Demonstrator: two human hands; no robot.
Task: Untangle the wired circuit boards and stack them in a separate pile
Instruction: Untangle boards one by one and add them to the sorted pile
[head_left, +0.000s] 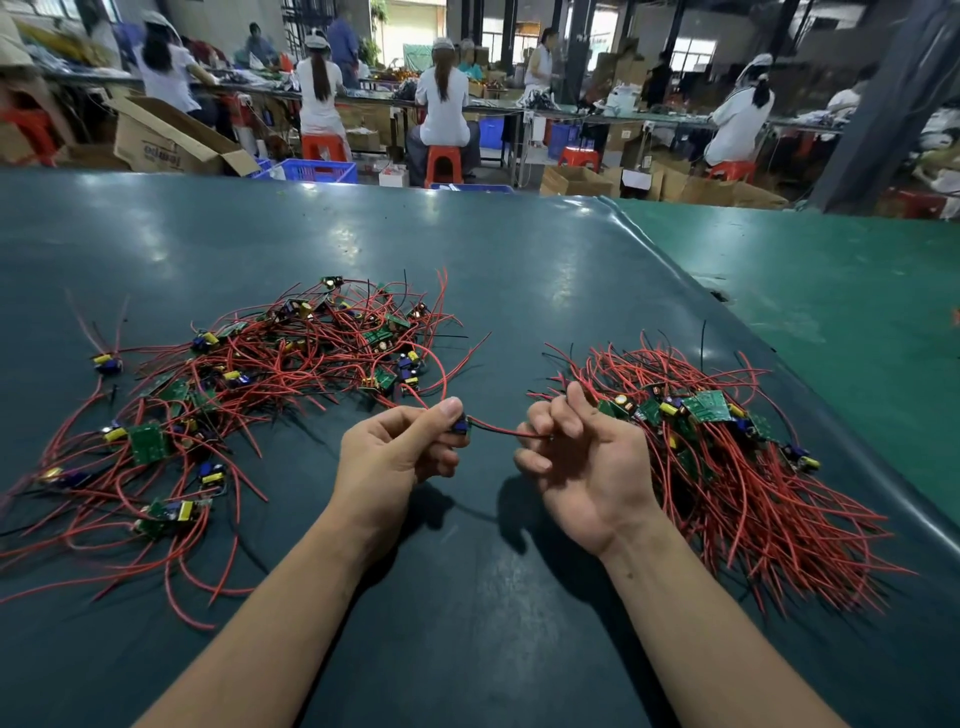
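A tangled heap of small green circuit boards with red and black wires (270, 374) sprawls across the left of the dark green table (519, 291). On the right lies a neater pile of boards (696, 415), their red wires fanned toward me. My left hand (400, 452) pinches a small circuit board (460, 426) between thumb and fingers. Its red and black wires (498, 430) stretch rightward into my right hand (582, 457), whose curled fingers pinch their ends. Another red wire from the board trails back to the tangled heap.
The dark mat ends at a raised edge (727, 322) on the right, beside a brighter green surface (831, 291). Beyond the table, several people sit on red stools (441, 161) at work benches, among cardboard boxes (161, 140) and blue crates (322, 169).
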